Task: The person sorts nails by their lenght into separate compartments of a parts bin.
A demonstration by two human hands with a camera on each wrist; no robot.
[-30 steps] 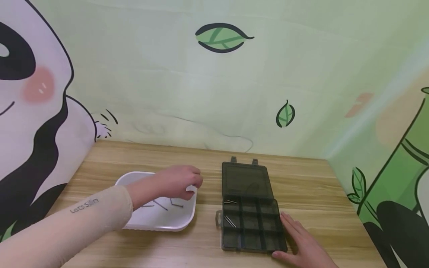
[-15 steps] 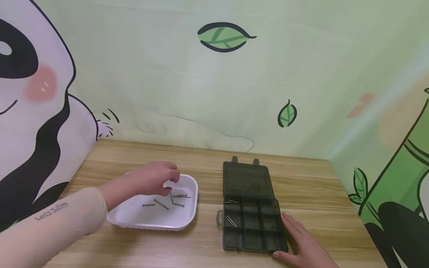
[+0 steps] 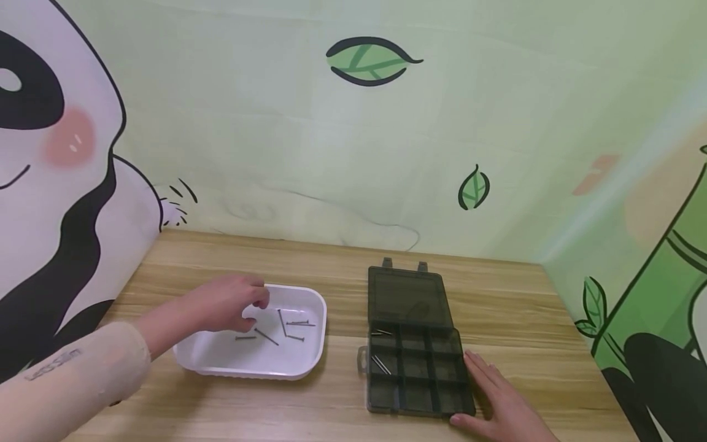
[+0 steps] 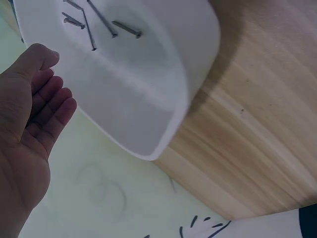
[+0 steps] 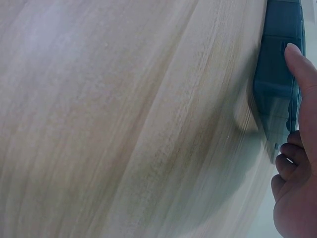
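A wood-grained desk (image 3: 337, 402) at six o'clock meets pale green walls (image 3: 232, 110) printed with a panda (image 3: 72, 184) at nine, a leaf (image 3: 367, 60) at twelve and bamboo (image 3: 643, 291) past three.

Soft even light, dimmer hazy wrist views, soft-edged shadow beside white tray (image 4: 124, 94)

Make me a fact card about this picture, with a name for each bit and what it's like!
Left hand: above the white tray, fingers loosely curled, nothing seen in it
Right hand: touching the right side of the dark box
In the tray: loose nails or screws
Box: see-through, nine compartments, lid open
In the box: thin metal pieces in the back-left and middle-left compartments
Table: wooden
Wall: pale green, with drawn leaves and a panda
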